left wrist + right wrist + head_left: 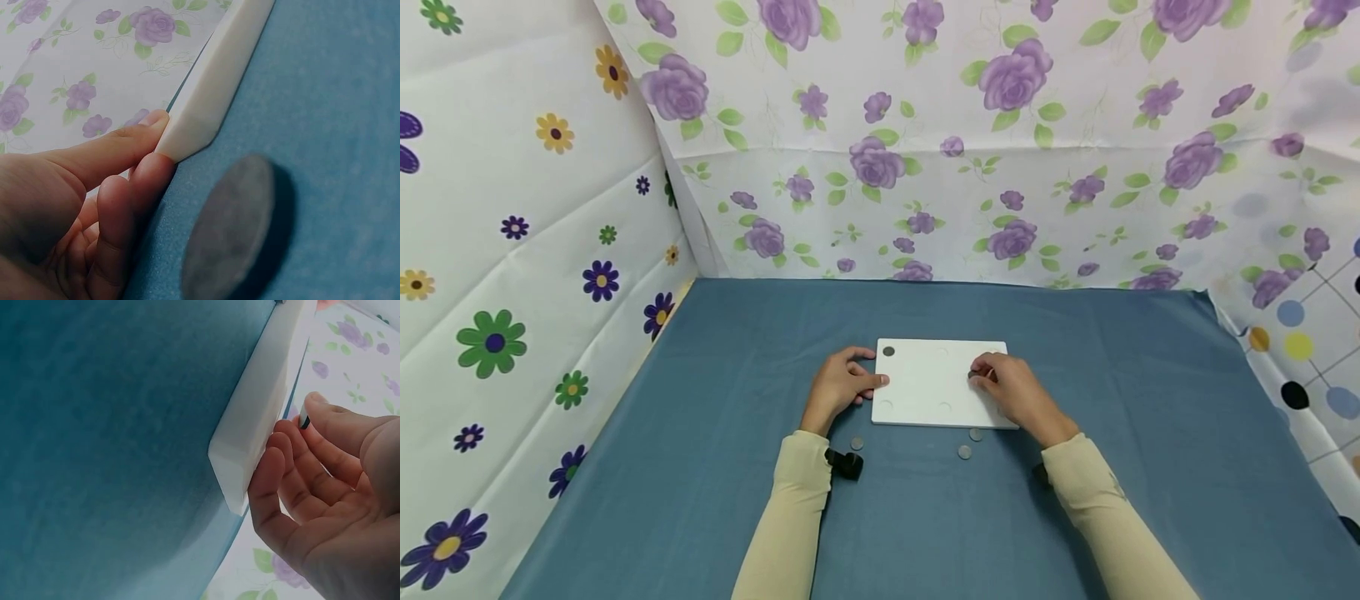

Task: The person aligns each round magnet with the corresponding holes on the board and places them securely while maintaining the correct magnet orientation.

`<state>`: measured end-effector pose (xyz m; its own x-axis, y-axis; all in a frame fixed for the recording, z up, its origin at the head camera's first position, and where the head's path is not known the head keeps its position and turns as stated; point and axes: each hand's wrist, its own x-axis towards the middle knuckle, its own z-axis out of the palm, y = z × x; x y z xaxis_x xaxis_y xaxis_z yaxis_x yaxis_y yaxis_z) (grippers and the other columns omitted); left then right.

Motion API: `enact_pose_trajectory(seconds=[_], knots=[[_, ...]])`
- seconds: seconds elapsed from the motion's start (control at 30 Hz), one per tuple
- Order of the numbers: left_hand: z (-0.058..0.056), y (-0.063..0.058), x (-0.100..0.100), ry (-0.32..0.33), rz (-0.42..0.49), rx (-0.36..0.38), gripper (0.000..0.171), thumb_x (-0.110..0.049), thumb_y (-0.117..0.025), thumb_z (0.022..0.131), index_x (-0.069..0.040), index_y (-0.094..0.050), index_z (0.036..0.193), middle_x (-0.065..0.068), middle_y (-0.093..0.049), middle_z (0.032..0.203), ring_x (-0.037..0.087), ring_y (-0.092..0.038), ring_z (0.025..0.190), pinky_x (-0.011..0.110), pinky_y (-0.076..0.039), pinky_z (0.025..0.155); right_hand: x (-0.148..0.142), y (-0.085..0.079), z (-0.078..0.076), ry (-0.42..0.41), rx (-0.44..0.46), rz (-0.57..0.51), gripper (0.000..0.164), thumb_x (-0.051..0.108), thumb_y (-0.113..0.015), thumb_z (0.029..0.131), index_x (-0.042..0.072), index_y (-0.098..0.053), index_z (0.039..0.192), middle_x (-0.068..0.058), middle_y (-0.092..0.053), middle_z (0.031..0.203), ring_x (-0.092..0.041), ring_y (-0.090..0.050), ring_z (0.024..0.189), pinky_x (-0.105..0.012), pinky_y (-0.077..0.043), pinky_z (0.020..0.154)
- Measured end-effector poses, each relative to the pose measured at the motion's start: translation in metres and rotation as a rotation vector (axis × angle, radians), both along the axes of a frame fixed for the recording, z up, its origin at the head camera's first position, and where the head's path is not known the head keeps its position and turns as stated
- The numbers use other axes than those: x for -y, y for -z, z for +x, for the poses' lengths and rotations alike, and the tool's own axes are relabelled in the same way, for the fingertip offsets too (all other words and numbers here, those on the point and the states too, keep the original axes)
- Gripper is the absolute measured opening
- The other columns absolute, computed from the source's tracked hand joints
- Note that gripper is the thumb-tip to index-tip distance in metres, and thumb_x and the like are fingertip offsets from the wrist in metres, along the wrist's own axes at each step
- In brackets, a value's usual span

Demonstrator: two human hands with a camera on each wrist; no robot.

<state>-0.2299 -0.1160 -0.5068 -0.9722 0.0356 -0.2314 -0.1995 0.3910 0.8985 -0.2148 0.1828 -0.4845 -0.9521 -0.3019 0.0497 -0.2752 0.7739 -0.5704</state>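
Observation:
A white rectangular board (925, 379) with shallow round recesses lies flat on the cloth. Its far left recess holds a dark round disc (889, 352). My left hand (841, 385) grips the board's left edge, thumb on top and a finger against the side, as the left wrist view shows. Over the right part of the board, my right hand (1017, 392) pinches a small disc (304, 417) between thumb and index finger, seen nearly edge-on in the right wrist view. The other fingers rest by the board's edge.
Loose grey discs lie on the blue cloth (715, 467) in front of the board: one disc (857, 443) near the left wrist, another disc (975, 434) near the board's front edge, and a third disc (964, 452) just nearer. Flowered sheets (880, 167) hang behind.

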Motion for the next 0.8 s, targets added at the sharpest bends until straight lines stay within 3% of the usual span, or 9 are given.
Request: enact_pose_trajectory(seconds=[0.3,0.53,0.8], knots=[[0.001,-0.001,0.0,0.001,-0.002,-0.001,0.051,-0.024,-0.088,0.077,-0.019,-0.064,0.123,0.007,-0.07,0.075,0.018,-0.061,0.054,0.03,-0.051,0.052,0.007,0.0,-0.006,-0.052,-0.062,0.083,0.009,0.014,-0.068,0.095,0.012,-0.065,0.104,-0.009,-0.062,0.095,-0.021,-0.058,0.081,-0.039,-0.05,0.073],[0.001,0.0,0.001,-0.001,-0.004,-0.005,0.051,-0.023,-0.088,0.077,-0.019,-0.064,0.123,0.007,-0.069,0.073,0.017,-0.06,0.053,0.029,-0.05,0.051,0.012,-0.002,-0.005,-0.04,-0.05,0.129,0.009,0.017,-0.068,0.096,0.013,-0.066,0.104,-0.01,-0.061,0.098,-0.021,-0.058,0.082,-0.039,-0.05,0.074],[0.0,-0.001,0.0,0.005,0.015,-0.005,0.051,-0.023,-0.087,0.077,-0.017,-0.064,0.122,0.008,-0.069,0.074,0.018,-0.06,0.053,0.03,-0.05,0.05,0.017,-0.004,-0.006,-0.051,-0.108,0.163,0.012,0.017,-0.071,0.093,0.011,-0.067,0.103,-0.007,-0.062,0.098,-0.021,-0.059,0.089,-0.04,-0.051,0.079]])
